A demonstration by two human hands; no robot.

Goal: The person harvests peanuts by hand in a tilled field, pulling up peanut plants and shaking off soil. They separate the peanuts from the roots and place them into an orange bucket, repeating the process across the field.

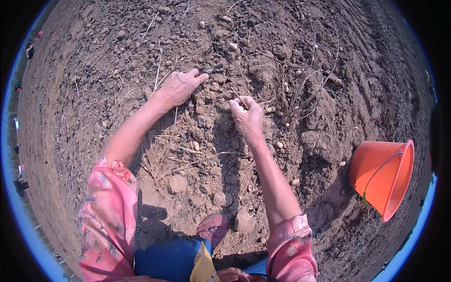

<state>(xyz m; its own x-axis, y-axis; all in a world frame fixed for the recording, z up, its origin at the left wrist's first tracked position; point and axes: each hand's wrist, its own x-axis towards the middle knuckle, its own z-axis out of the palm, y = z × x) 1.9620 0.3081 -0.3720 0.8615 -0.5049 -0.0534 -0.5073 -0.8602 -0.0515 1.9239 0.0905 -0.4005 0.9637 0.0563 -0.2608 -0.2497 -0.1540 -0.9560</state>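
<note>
My left hand (184,84) reaches down onto the cloddy soil, its fingertips at the dirt; whether they grip anything is hidden. Just right of it, my right hand (243,105) pinches a thin dry stalk (236,93) between thumb and fingers. Peanuts in their shells lie scattered on the ground: one peanut (279,145) beside my right wrist, another peanut (196,145) between my forearms, and a further peanut (233,46) beyond my hands. A dried peanut plant (303,102) with several pods lies right of my right hand.
An orange plastic bucket (375,172) with a wire handle lies tipped at the right. Dry stems (155,160) lie below my left forearm. Large clods (315,141) cover the ground before the bucket. My shoe (213,227) is at the bottom. Small distant figures stand along the left rim.
</note>
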